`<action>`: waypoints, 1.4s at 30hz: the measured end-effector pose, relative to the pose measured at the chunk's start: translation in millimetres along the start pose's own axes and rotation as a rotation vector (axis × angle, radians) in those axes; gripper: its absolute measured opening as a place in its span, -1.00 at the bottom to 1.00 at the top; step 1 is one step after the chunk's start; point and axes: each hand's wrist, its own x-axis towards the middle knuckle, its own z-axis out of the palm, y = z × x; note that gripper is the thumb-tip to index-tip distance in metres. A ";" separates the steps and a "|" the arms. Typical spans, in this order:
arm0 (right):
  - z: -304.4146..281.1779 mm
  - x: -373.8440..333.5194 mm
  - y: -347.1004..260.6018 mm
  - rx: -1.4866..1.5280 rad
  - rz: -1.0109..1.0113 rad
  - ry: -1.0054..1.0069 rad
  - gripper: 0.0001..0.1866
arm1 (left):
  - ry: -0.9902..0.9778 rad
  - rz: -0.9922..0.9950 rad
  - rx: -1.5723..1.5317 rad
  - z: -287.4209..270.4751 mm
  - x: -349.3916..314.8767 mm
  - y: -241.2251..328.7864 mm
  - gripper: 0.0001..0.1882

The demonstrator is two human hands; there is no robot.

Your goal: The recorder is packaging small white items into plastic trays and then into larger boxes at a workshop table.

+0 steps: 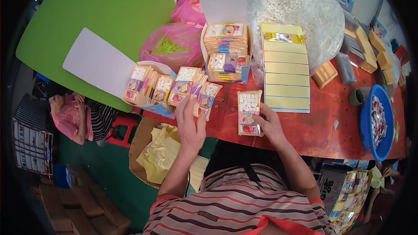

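We are seeing the person's right grip (267, 124) closing on a flat pack (249, 101), its thumb lying over the lower front and its fingers going out of sight at the side, so the window of white pieces is staying uncovered. The pack is sitting at the near side of the red table (226, 126), straight before the body, probably because both hands are reaching that spot easily; whether the table is bearing its weight, we cannot tell. The left grip (190, 126) is hanging loosely open, thumb apart from the fingers, just beside a row of similar packs (187, 74); we cannot tell whether a fingertip is touching one. In the left box (159, 111) packs are leaning on edge, and we are guessing the walls are keeping them from sliding. In the far box (245, 74) they are lying flat in piles, seemingly for steadiness. A striped yellow card (285, 80) is lying to the right, partly over a clear bag (289, 2) of white pieces.
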 end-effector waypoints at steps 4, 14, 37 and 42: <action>10.3 7.9 -16.2 -0.837 -0.160 0.166 -0.48 | -0.043 -0.023 0.238 -12.4 10.0 -27.8 -0.39; 85.1 61.3 -24.7 -0.502 -0.141 -0.106 -0.49 | -0.177 -0.080 0.382 -2.4 9.7 -43.0 -0.36; 155.1 117.1 -2.6 0.676 0.223 -0.025 -0.68 | -0.037 -0.006 -0.089 0.9 -3.7 -53.7 -0.64; 155.1 115.2 -1.0 0.832 0.184 -0.079 -0.68 | 0.026 -0.082 0.026 13.7 -0.6 -55.1 -0.49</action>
